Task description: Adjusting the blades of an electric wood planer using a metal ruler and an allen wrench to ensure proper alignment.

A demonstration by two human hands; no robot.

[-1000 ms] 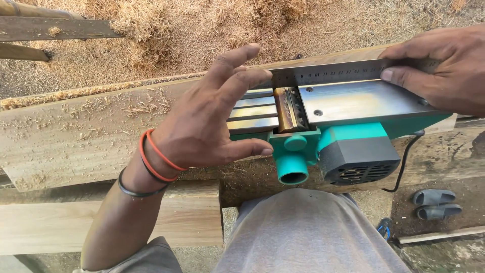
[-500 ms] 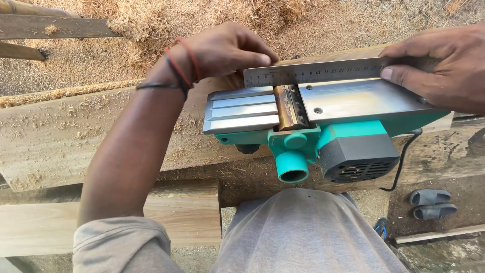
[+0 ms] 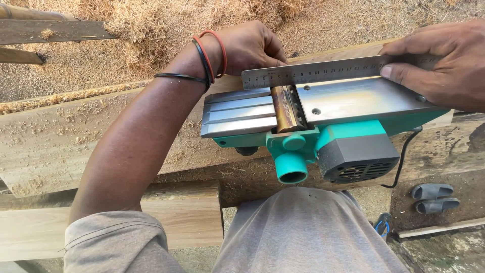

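Here both hands [image 3: 348, 55] press ruler [image 3: 333, 71] along planer [image 3: 323, 126] sole's far edge.

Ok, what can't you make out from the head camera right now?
- Left hand fingertips: hidden behind the long steel ruler.
- Right hand: cut off by the right edge.
- Upturned green electric planer handle: hidden beneath its own metal sole.
- Black power cord: its end cannot be traced.
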